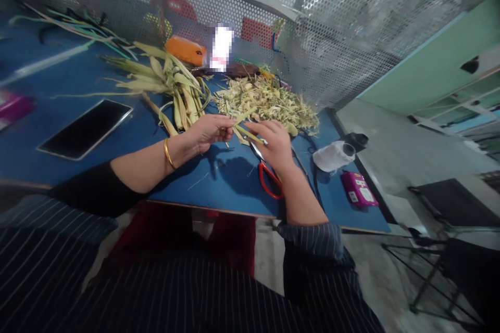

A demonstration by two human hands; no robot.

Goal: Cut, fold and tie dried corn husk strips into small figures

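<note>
Pale green-yellow husk strips stretch between my two hands above the blue table. My left hand pinches them at one end, fingers closed. My right hand has its fingers bent around the other end of the strips. Red-handled scissors lie on the table under my right hand, partly hidden by it. Behind my left hand is a bundle of long husks. Beyond my right hand spreads a heap of shredded dry pieces.
On the blue table, a black phone lies left. A white thread spool and purple packet are right. An orange pouch and lit screen sit before a perforated metal screen.
</note>
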